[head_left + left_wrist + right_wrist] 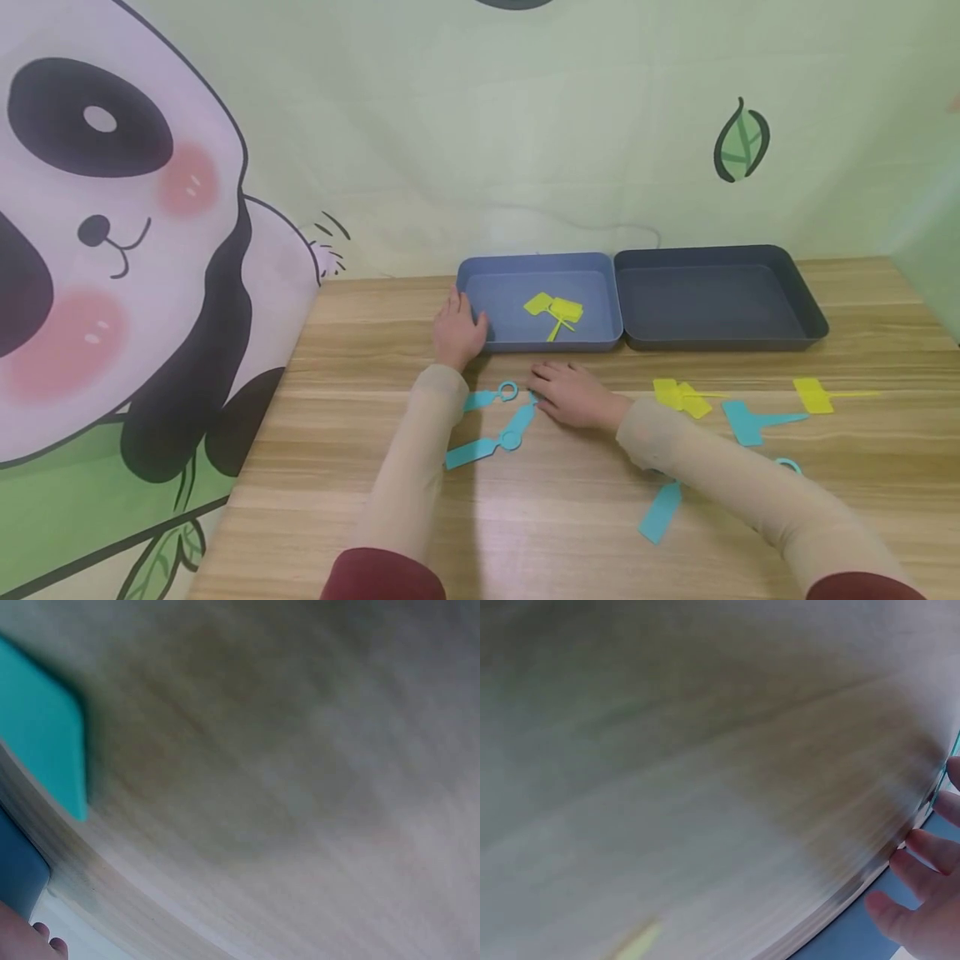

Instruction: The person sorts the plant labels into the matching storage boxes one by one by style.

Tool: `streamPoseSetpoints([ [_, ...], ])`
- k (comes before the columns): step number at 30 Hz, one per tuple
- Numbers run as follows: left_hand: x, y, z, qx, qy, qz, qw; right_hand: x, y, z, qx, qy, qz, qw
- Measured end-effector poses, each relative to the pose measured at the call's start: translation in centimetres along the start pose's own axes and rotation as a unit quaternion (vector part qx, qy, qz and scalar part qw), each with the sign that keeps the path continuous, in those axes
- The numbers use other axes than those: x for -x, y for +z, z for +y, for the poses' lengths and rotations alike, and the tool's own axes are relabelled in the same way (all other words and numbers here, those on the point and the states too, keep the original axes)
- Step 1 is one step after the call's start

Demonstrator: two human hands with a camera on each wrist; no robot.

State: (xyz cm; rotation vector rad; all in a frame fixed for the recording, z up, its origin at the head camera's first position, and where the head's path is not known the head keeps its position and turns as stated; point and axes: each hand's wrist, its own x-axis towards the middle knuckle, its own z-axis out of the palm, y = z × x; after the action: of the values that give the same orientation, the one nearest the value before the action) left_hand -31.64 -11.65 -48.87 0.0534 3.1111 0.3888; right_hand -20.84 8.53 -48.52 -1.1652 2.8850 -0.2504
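Observation:
In the head view my left hand [459, 332] rests at the left wall of the blue tray [495, 335], its thumb near the front corner. Several yellow tags [567, 310] lie in a small heap inside that tray. In front of it, my right hand [573, 396] holds the narrow tip of a teal tag [521, 422] between thumb and forefinger, with the other fingers spread. This tag reaches down to another teal tag [470, 453] with a round end. A teal ring-ended tag [482, 400] is partly hidden by my left sleeve.
A dark grey tray [720, 343] stands against the blue one's right side. Yellow tags [813, 397] and a T-shaped teal tag [744, 423] lie on the wooden table [570, 533] at the right. One teal tag [661, 512] is nearer, partly under my right sleeve.

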Motion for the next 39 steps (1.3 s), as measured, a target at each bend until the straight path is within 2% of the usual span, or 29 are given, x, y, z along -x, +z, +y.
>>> streamPoseSetpoints([
  [13, 0.1, -0.1, 0.1, -0.002, -0.003, -0.008, 1.0000, -0.1, 0.1, 0.5, -0.022, -0.003, 0.015, 1.000],
  [22, 0.1, -0.1, 0.1, -0.003, -0.004, -0.008, 1.0000, 0.1, 0.9, 0.9, -0.026, -0.026, 0.046, 0.998],
  [24, 0.1, 0.0, 0.0, -0.002, -0.003, -0.005, 1.0000, 0.2, 0.8, 0.9, -0.024, -0.027, 0.046, 0.998],
  [25, 0.0, 0.0, 0.0, -0.002, -0.002, -0.004, 1.0000, 0.3, 0.1, 0.5, -0.031, -0.021, 0.035, 0.999],
  [32, 0.0, 0.1, 0.0, -0.001, -0.001, 0.001, 1.0000, 0.5, -0.2, 0.6, -0.008, -0.024, 0.014, 1.000],
  [39, 0.0, 0.3, -0.1, 0.002, 0.002, 0.010, 0.9999, 0.6, -0.4, 0.6, -0.021, -0.024, 0.003, 0.999],
])
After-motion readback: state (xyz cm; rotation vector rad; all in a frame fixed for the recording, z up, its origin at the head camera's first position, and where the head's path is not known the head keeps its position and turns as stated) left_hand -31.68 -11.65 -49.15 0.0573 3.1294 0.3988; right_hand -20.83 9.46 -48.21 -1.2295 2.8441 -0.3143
